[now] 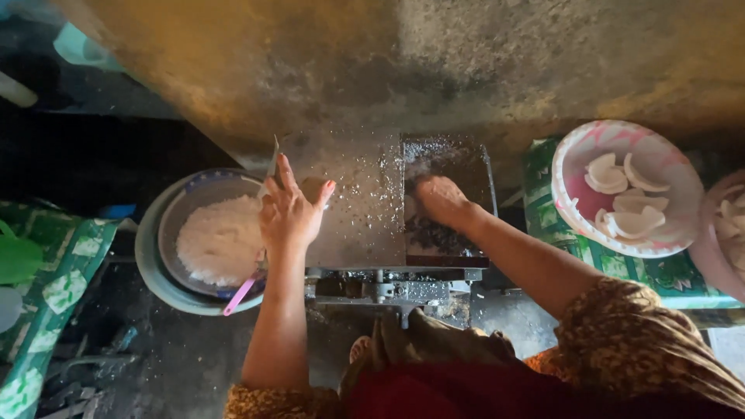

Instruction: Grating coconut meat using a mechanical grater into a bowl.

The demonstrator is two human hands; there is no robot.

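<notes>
1. The right hand [440,199] was pushed down into the dark hopper [448,203] of the metal grating machine [365,225], fingers curled over something pressed there; what it clasped could not be told, as the hand covered it.
2. The left hand [289,211] was spread open with fingers splayed, grasping nothing, resting at the machine's left edge just above the basin [159,256], seemingly to steady or guard the outlet side.
3. The basin sat right against the machine's left side, so the heap of grated coconut [220,240] lay just beside the outlet. A pink-handled utensil [240,296] leaned on its near rim, within reach of the left hand.
4. A pink-and-white bowl [574,159] of white coconut pieces [625,198] stood to the right on a green patterned surface [660,275], near the right arm, handy for feeding the hopper.
5. White flecks were scattered across the machine's flat top.
</notes>
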